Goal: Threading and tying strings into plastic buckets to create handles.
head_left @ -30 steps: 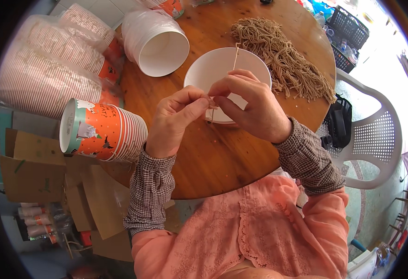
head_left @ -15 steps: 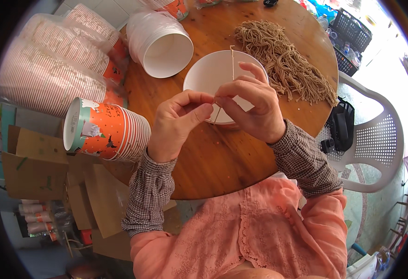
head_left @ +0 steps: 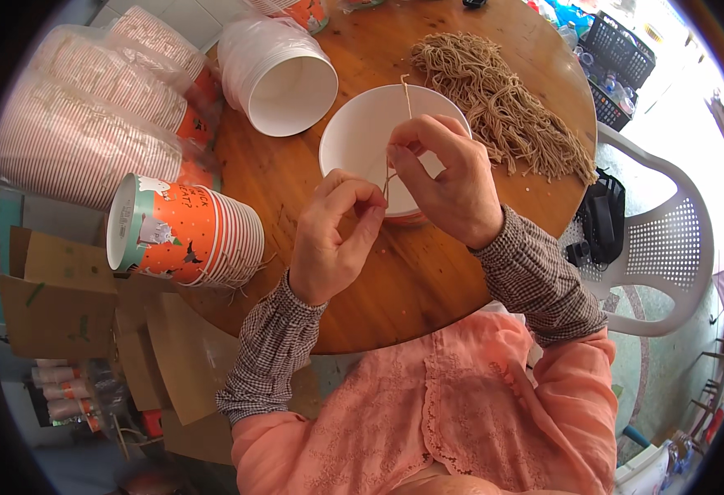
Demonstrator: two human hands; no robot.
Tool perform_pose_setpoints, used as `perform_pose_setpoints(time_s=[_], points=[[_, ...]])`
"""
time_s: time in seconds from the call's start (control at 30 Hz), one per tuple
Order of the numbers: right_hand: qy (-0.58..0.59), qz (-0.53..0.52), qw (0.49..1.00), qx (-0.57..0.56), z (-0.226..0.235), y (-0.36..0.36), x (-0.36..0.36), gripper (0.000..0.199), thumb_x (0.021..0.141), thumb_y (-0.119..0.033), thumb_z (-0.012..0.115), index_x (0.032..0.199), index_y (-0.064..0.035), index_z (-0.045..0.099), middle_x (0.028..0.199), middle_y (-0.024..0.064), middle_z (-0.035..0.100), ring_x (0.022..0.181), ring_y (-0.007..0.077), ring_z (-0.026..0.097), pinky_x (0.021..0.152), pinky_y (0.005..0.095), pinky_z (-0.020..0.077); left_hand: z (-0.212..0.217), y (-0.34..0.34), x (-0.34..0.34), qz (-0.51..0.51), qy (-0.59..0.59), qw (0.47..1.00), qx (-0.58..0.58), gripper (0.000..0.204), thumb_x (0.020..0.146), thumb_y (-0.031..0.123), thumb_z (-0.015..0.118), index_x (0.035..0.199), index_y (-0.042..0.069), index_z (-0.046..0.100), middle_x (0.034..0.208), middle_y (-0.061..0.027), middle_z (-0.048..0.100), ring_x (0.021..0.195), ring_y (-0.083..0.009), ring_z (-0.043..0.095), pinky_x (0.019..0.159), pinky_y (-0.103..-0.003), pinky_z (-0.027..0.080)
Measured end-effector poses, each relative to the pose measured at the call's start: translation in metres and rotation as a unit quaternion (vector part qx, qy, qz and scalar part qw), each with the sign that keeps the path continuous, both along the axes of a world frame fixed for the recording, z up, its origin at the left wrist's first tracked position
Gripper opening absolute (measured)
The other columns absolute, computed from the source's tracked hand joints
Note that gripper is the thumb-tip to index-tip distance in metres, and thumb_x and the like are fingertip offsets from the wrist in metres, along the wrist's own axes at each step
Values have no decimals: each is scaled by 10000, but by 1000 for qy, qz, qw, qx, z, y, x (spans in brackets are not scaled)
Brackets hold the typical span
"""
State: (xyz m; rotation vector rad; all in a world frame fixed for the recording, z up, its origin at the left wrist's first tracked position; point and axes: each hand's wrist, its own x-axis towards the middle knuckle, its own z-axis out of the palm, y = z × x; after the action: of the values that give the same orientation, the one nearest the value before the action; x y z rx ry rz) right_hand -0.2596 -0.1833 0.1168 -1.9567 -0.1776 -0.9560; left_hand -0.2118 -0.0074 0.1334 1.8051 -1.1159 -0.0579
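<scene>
A white-lined paper bucket (head_left: 347,124) stands on the round wooden table, its open mouth facing up. A tan string (head_left: 409,103) runs from its far rim toward its near rim. Over the near side, my left hand (head_left: 329,239) pinches the string low between thumb and forefinger. Slightly higher and to the right, my right hand (head_left: 457,177) is closed in a pinch on the string too. The strand looks looped between my fingertips, though a knot is too small to make out. Right of the bucket lies a heap of cut tan strings (head_left: 506,107).
At left, a nested stack of orange printed buckets (head_left: 176,231) lies on its side. Plastic-wrapped bucket stacks (head_left: 89,124) fill the far left. Another white bucket (head_left: 292,95) lies tipped behind. A cardboard box (head_left: 61,301) and a grey plastic chair (head_left: 667,223) flank the table (head_left: 362,305).
My hands have drawn apart a little: the left moved down and the right rose slightly. A string loop now shows between them. My right fingers have curled in.
</scene>
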Motion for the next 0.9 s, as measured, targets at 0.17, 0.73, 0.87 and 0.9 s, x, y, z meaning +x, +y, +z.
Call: perform_pose_setpoints(time_s=[0.17, 0.73, 0.87, 0.9], points=[[-7, 8, 1000, -8, 5, -4, -1, 67, 845, -126, 625, 867, -71, 594, 711, 70, 653, 725, 279, 633, 873, 386, 448, -3, -2, 1, 3, 83, 996, -40, 95, 857, 17, 647, 938, -8, 603, 916, -74, 551, 801, -133, 571, 696, -239, 470], [14, 83, 965, -247, 25, -28, -13, 83, 826, -138, 668, 877, -90, 624, 762, 44, 636, 766, 242, 627, 984, 450, 385, 11, -10, 6, 39, 137, 990, -21, 104, 876, 80, 664, 884, -23, 669, 786, -21, 651, 704, -65, 554, 639, -231, 457], [-62, 29, 972, -227, 19, -23, -13, 104, 788, -122, 697, 862, -98, 630, 840, 25, 604, 872, 227, 601, 973, 438, 394, 5, -11, 3, 22, 120, 991, -58, 83, 879, 60, 642, 849, -16, 657, 796, -27, 643, 736, -83, 562, 666, -236, 456], [-61, 26, 972, -226, 17, -21, -13, 104, 788, -122, 697, 862, -98, 630, 840, 25, 604, 872, 227, 601, 973, 438, 394, 5, -10, 3, 29, 98, 993, -51, 65, 869, 43, 636, 837, -10, 657, 794, -27, 639, 753, -100, 567, 684, -246, 455]])
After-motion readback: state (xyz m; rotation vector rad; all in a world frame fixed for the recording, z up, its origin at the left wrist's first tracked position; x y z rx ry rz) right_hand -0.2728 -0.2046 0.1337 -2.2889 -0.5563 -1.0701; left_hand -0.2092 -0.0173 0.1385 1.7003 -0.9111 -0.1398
